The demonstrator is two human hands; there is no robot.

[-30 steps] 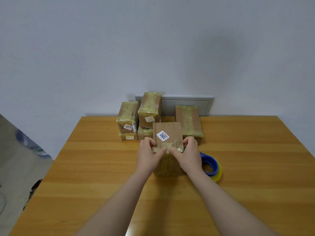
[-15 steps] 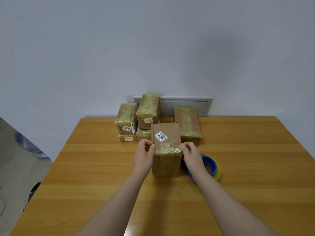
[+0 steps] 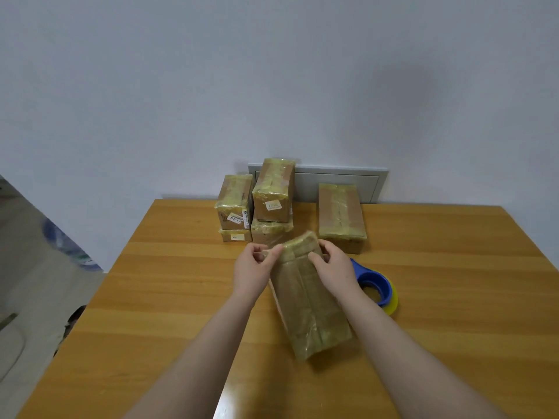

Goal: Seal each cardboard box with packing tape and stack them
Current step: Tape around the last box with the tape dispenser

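You're on the sealing step. The box (image 3: 311,309) lies flat on the table (image 3: 181,297), skewed, near end toward you, with yellowish tape along its top face. Your left hand (image 3: 252,269) pinches what looks like a loose tape end (image 3: 267,254) at the far-left corner. Your right hand (image 3: 332,264) has its fingers curled over the far-right corner, holding the box down. The tape dispenser (image 3: 375,285) sits on the table just beside your right wrist, not in hand. Next, my read: press that end flat onto the far face and rub out wrinkles, then lift with both hands. Two-high stacks (image 3: 273,195) stand at the back, left of centre. The single taped box (image 3: 340,210) to their right is lower and is the likely landing spot. Mind the dispenser when lifting.
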